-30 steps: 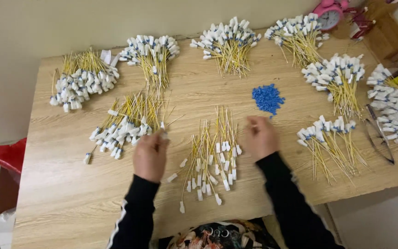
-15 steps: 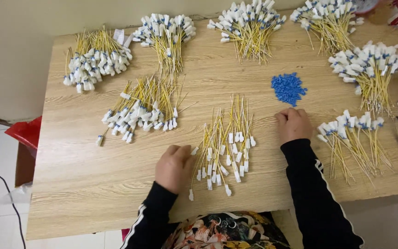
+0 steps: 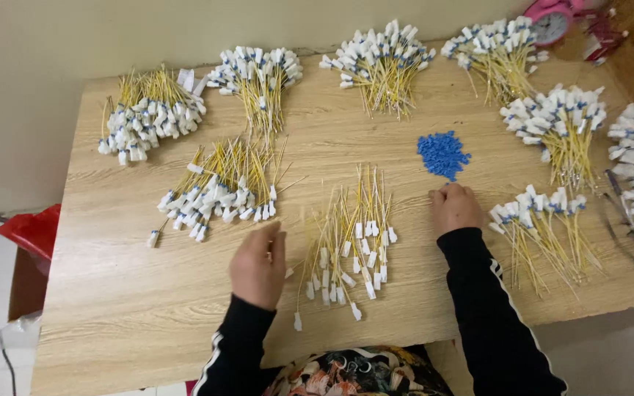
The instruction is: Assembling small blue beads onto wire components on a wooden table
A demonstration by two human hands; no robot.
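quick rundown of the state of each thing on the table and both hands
left hand: edge-on, fingers together, beside the loose yellow wires
right hand: curled, knuckles up, just below the blue pieces
loose yellow wires with white end plugs: spread flat between the hands
small blue plastic pieces: heaped in one little pile
fanned yellow wire bundles: laid along the table's far edge
light wooden table: level, bare near its front left
pink alarm clock: partly cut off

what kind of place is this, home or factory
Probably a home or small workshop doing piecework assembly: a plain wooden table covered with sorted bundles of yellow cables, a pile of small blue caps, and a pink alarm clock at the back.
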